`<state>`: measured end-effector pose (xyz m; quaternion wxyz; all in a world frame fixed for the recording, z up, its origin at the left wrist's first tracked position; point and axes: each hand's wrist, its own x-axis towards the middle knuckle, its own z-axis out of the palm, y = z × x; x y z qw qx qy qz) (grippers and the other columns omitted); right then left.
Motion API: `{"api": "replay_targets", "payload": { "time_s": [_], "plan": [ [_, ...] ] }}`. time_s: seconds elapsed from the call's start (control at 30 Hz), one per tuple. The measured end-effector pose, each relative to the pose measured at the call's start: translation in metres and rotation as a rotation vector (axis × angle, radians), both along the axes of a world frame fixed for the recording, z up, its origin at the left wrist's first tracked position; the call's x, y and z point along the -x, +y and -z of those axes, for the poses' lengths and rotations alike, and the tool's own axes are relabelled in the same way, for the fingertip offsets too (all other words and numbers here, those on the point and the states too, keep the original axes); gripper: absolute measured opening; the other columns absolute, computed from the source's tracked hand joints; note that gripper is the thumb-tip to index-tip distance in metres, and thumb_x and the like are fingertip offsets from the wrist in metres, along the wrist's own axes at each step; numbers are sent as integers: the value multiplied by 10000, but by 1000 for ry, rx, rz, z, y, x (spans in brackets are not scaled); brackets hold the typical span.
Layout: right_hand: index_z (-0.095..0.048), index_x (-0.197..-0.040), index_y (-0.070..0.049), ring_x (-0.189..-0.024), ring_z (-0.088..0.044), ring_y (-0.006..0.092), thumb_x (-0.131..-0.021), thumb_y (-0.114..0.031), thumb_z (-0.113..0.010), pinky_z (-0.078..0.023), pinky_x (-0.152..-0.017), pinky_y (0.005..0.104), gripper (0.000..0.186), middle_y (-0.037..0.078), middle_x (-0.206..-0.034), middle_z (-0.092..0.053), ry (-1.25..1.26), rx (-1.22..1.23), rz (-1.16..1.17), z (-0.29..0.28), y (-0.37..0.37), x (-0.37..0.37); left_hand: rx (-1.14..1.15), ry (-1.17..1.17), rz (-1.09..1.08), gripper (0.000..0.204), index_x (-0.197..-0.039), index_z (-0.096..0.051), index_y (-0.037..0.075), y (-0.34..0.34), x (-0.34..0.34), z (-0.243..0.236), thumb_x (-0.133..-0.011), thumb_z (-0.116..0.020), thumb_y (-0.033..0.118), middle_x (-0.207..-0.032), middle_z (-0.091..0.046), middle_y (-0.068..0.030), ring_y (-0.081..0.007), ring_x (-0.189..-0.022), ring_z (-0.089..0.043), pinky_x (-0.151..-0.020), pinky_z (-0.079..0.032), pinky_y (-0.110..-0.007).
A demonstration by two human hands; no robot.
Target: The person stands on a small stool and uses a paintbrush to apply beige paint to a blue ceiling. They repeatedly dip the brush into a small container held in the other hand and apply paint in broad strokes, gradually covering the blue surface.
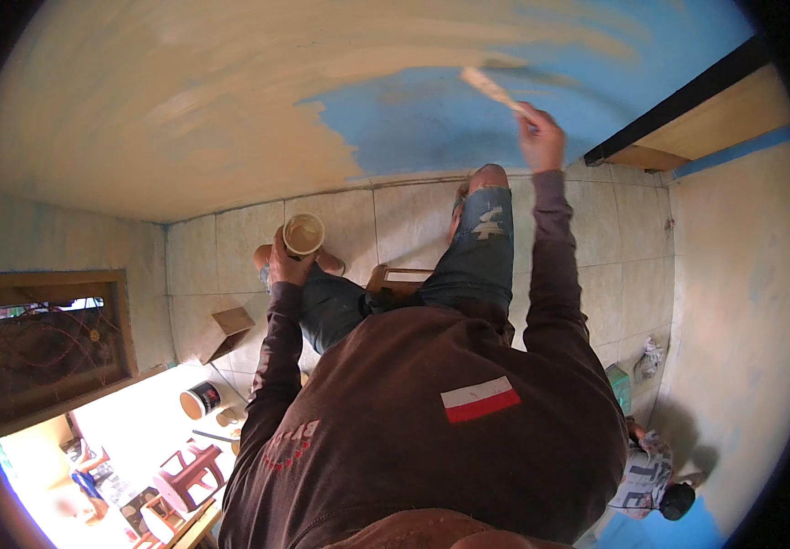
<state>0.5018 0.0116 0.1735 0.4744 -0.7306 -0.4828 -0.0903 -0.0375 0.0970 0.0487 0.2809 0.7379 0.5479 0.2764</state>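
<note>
My right hand [542,139] is raised in front of the wall, closed round the handle of a paintbrush [494,89]. The bristles reach the wall [230,119] where cream paint borders a blue area [413,119]; from here I cannot tell if they press on it. Low on the left, my left hand [291,260] grips a round tub [303,235] with pale, cream-coloured paint inside. Its fingers wrap the tub's side, and the tub is held near my left knee.
Pale tiles [340,210] cover the floor. An open box [221,334] and a paint bucket [200,401] stand at left, near a maroon plastic chair [187,476]. A dark beam [678,101] slants at right. Behind me at lower right, another person [646,471] is by the wall.
</note>
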Motion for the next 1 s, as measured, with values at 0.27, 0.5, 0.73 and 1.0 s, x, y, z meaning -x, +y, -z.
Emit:
{"api": "replay_targets", "payload": {
  "time_s": [0.27,0.5,0.73,1.0],
  "plan": [
    [-723,-1036,-170,-768,-653,363,-892,-180,-665,-524,-642,467,155,134,-831,-663,-21,115,-240,19,108,104,-54,69,-12,970,-1419,-434,38,4,0,5,-636,-917,346,-1286,-616,-194,-342,-1173,-613,-956,-512,-438],
    [-736,-1058,-175,-797,-666,363,-903,-215,-664,-533,-680,454,176,136,-861,-679,-67,90,-127,10,102,56,-12,140,-41,968,-1417,-431,35,2,4,-13,-642,-910,361,-1268,-623,-193,-367,-1187,-592,-964,-498,-443],
    [-738,-1119,-134,-871,-701,339,-910,-244,-706,-555,-743,405,238,156,-951,-718,-60,57,-2,9,19,-82,-46,-13,-8,957,-1422,-428,33,-2,-5,-13,-644,-911,312,-1287,-617,-192,-343,-1198,-596,-985,-497,-425],
    [-738,-1137,-152,-864,-710,299,-889,-197,-717,-549,-735,385,253,142,-965,-730,-146,84,470,28,-65,-133,-78,52,-8,918,-1418,-433,42,-5,-8,-21,-668,-900,290,-1287,-617,-196,-343,-1183,-616,-966,-518,-422]
  ]
}}
